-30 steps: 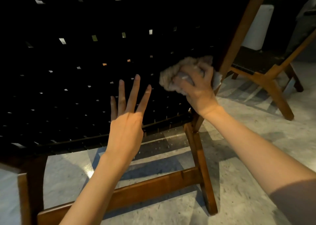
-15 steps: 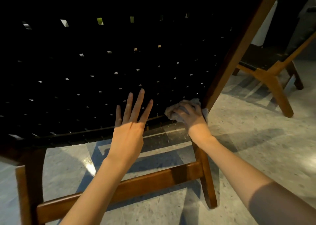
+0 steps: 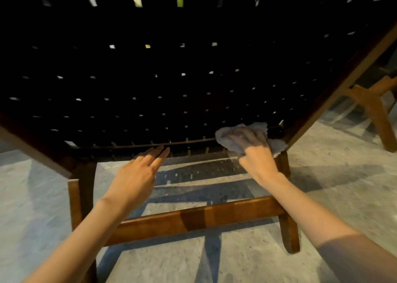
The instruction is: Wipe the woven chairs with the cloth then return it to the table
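Note:
The black woven back of a wooden chair (image 3: 171, 78) fills the upper view, seen from behind. My right hand (image 3: 254, 151) grips a crumpled light cloth (image 3: 227, 135) and presses it against the lower right corner of the weave, beside the slanted wooden side rail (image 3: 335, 89). My left hand (image 3: 137, 175) hovers with straight fingers just below the bottom edge of the weave, fingertips near the lower rail, holding nothing.
A wooden cross bar (image 3: 193, 218) joins the chair's rear legs (image 3: 287, 229) close to the pale stone floor (image 3: 333, 186). A second wooden chair's leg (image 3: 376, 115) stands at the right edge.
My right hand has wiped the cloth down the weave from mid-height to the bottom right corner. My left hand has dropped lower, to below the bottom rail.

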Motion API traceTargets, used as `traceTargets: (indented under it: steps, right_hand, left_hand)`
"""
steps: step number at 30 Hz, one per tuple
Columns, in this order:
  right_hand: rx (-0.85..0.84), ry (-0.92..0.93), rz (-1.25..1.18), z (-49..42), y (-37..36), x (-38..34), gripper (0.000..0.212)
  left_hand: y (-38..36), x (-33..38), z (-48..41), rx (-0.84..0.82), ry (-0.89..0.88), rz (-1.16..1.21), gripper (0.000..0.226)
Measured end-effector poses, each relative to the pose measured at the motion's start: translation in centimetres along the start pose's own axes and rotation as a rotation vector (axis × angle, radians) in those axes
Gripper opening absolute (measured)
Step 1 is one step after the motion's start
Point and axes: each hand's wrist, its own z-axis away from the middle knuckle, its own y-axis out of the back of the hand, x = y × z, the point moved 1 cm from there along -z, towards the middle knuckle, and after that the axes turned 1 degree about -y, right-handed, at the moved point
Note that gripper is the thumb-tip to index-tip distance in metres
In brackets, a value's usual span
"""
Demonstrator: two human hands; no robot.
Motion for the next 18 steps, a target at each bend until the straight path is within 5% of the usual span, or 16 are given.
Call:
traceTargets:
  steps: [8, 18]
  right_hand:
    - [0.075, 0.198, 0.045, -0.9, -3.5, -16.0, 0.057]
    - [-0.092, 0.325, -0.013, -4.1, -7.1, -30.3, 0.040]
  left_hand:
    - [-1.7, -6.6, 5.1, -0.033, 0.188, 0.011, 0.071]
    - [-1.4, -12.2, 10.5, -0.062, 0.303, 0.030, 0.072]
